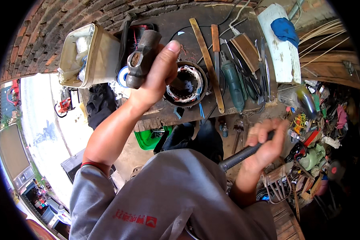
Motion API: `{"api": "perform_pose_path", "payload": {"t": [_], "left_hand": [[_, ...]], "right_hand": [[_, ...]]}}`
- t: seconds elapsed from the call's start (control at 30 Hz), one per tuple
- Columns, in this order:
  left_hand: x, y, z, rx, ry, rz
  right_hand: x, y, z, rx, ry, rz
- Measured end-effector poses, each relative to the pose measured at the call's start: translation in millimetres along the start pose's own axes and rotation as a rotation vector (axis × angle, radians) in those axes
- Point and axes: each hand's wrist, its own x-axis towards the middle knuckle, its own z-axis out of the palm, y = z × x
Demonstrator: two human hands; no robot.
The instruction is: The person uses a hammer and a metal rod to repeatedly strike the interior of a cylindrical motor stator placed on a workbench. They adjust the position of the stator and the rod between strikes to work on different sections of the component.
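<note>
My left hand [158,78] is closed around a hammer just below its heavy, worn steel head [145,56], with the thumb pointing up. Right beside that hand, on the bench, sits a round motor stator [204,80] with laced windings and blue wires. The hand and hammer hide part of its left side. My right hand [264,144] is closed around a dark rod with a textured grip [241,157], held slantwise away from the bench. The hand is slightly blurred, and I cannot make out the rod's far end.
On the wooden bench [168,116] lie a long flat wooden strip [207,60], a file [216,52], a green power tool [233,86] and several hand tools. A beige bucket [102,56] stands at the left. Below are a green tray [146,141] and, at right, cluttered scrap [312,140].
</note>
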Motion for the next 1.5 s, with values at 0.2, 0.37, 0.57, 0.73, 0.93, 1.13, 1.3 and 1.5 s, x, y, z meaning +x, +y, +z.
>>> {"api": "perform_pose_path", "payload": {"t": [0.2,0.37,0.57,0.73,0.93,1.13,1.3,1.5], "left_hand": [[6.6,-3.3,-1.6,0.434,0.020,0.121],[-4.9,34.5,-3.6,-0.064,0.000,0.062],[-38.0,43.0,-44.0,0.591,0.064,-0.133],[-52.1,-60.7,-51.9,0.913,0.141,-0.077],[-69.0,-59.5,-48.4,0.705,0.234,-0.359],[-121.5,-37.3,-22.9,0.372,0.194,-0.645],[-133.9,-84.9,-16.4,0.565,0.267,-0.229],[-127.9,-93.4,-24.3,0.770,0.272,-0.145]], "right_hand": [[-60.9,76.5,46.0,0.007,-0.275,0.391],[-42.4,64.9,27.2,-0.206,-0.210,0.321],[12.2,70.1,-16.0,-0.480,-0.140,0.075],[0.2,96.2,17.2,-0.459,-0.282,0.203],[16.4,111.4,36.6,-0.481,-0.184,0.149],[84.4,96.9,75.2,-0.720,-0.461,0.185],[92.2,102.1,86.7,-0.839,-0.606,0.199],[98.7,126.3,56.5,-0.871,-0.552,0.130]]}}
